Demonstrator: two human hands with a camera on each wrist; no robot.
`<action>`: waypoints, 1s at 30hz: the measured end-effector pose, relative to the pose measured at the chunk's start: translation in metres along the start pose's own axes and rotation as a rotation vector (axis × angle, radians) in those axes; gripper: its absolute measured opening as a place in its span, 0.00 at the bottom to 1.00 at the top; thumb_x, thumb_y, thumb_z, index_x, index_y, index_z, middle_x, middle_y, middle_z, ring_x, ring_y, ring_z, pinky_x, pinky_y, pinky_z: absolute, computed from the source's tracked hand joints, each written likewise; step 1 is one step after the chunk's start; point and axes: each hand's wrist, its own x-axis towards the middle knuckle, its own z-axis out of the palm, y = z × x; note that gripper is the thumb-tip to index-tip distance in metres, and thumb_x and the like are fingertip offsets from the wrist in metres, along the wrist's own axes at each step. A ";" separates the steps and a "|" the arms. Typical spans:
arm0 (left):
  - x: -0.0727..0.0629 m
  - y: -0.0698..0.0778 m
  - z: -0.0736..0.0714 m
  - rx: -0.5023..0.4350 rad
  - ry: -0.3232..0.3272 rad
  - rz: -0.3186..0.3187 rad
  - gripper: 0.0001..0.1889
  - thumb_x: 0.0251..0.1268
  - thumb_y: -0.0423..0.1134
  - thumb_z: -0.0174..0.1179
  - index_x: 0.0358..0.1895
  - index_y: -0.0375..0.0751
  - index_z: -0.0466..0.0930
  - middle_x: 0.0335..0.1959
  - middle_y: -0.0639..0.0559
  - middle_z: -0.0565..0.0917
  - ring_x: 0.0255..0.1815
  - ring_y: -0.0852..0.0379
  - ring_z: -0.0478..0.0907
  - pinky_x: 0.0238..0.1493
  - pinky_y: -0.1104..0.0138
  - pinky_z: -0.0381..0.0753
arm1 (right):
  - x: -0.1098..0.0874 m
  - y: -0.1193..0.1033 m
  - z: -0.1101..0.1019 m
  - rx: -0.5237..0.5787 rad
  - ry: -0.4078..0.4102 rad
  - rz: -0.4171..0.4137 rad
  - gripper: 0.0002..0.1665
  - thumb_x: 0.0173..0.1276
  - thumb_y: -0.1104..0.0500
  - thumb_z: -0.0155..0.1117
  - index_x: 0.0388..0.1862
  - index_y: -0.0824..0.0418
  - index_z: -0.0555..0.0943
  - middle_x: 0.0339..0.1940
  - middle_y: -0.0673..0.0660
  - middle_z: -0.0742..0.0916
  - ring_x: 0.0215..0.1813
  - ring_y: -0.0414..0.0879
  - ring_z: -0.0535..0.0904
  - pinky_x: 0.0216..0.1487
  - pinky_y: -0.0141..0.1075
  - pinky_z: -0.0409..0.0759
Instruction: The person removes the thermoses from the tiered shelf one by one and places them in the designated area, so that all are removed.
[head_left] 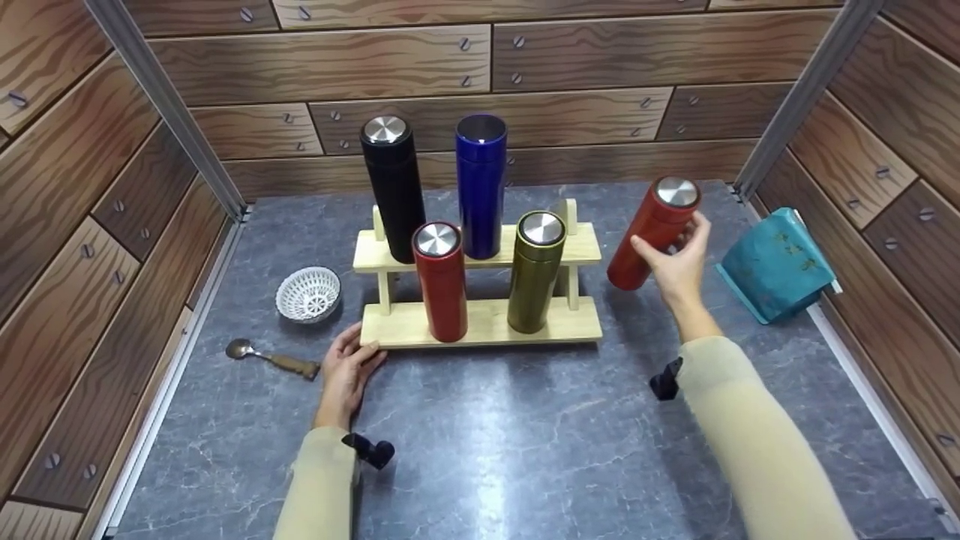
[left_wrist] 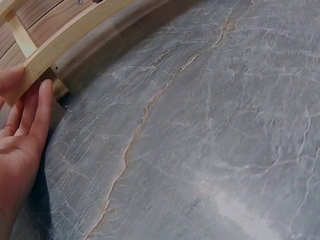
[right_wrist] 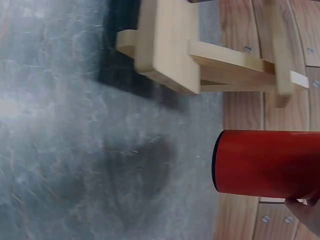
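Observation:
My right hand [head_left: 681, 262] grips a red thermos flask [head_left: 646, 236] with a silver lid, to the right of a two-tier wooden rack [head_left: 480, 336]. In the right wrist view the flask's base [right_wrist: 250, 162] appears raised above the tabletop. My left hand [head_left: 349, 375] pinches the rack's front left corner; the left wrist view shows the thumb above the board and the fingers [left_wrist: 44, 107] below it. On the lower tier stand another red flask [head_left: 442, 292] and an olive-green flask [head_left: 535, 285]. The upper tier holds a black flask [head_left: 396, 187] and a blue flask [head_left: 481, 195].
A white woven-pattern bowl [head_left: 308, 295] sits left of the rack. Nearer lies a spoon [head_left: 274, 360] with a wooden handle. A teal pouch [head_left: 780, 262] stands at the right wall. Wood-patterned walls [head_left: 397, 64] surround the grey marbled tabletop [head_left: 525, 450].

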 end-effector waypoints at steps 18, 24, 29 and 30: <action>0.000 0.001 0.002 -0.015 0.005 -0.011 0.31 0.55 0.16 0.54 0.64 0.34 0.63 0.54 0.41 0.70 0.39 0.53 0.78 0.47 0.55 0.81 | -0.003 0.042 0.013 -0.049 0.032 0.035 0.50 0.47 0.63 0.76 0.66 0.57 0.57 0.55 0.59 0.71 0.55 0.50 0.68 0.56 0.42 0.71; 0.001 0.001 0.003 -0.014 -0.008 -0.005 0.31 0.55 0.16 0.54 0.65 0.34 0.62 0.56 0.39 0.69 0.41 0.53 0.78 0.47 0.56 0.81 | -0.005 0.048 0.017 -0.025 0.036 0.045 0.50 0.46 0.66 0.76 0.65 0.58 0.58 0.53 0.59 0.71 0.54 0.52 0.69 0.55 0.43 0.72; -0.001 0.001 0.003 -0.008 0.002 -0.013 0.31 0.55 0.16 0.54 0.65 0.34 0.62 0.56 0.40 0.69 0.40 0.53 0.78 0.48 0.55 0.81 | -0.007 0.056 0.019 -0.044 0.010 0.042 0.50 0.46 0.66 0.76 0.65 0.59 0.57 0.53 0.59 0.70 0.54 0.51 0.69 0.56 0.41 0.72; -0.001 0.001 0.003 -0.010 0.005 -0.013 0.31 0.55 0.16 0.55 0.64 0.35 0.62 0.56 0.40 0.69 0.40 0.52 0.78 0.48 0.55 0.81 | -0.007 0.058 0.019 -0.043 0.005 0.041 0.50 0.46 0.66 0.76 0.65 0.58 0.57 0.53 0.59 0.70 0.54 0.51 0.69 0.57 0.41 0.71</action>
